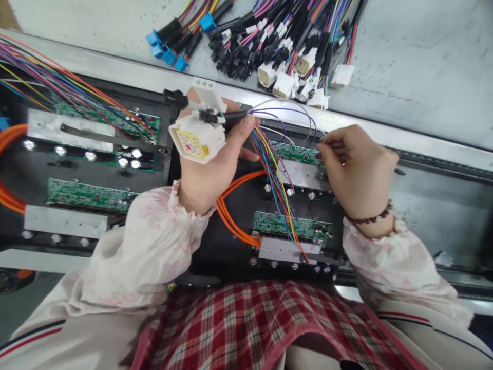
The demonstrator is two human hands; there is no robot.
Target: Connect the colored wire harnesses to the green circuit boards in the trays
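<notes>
My left hand (215, 169) is closed around a wire harness (235, 119), just below its white connectors. The largest connector (196, 137) has a yellow face and rests over the back of the hand. From the black sleeve, loose coloured wires (271, 159) hang down over the lower green circuit board (288, 226). Purple and white wires arc to the right. My right hand (352, 169) pinches the end of a thin white wire (314, 131) between thumb and fingertips, above the right end of the upper circuit board (295, 153).
Thick orange cables (234, 216) loop beside the boards. On the left, another black housing (154, 187) holds boards and metal plates with coloured wires above. Behind the metal rail (134, 67), a pile of harnesses with black and white connectors (265, 46) and blue connectors (165, 51) lies on the bench.
</notes>
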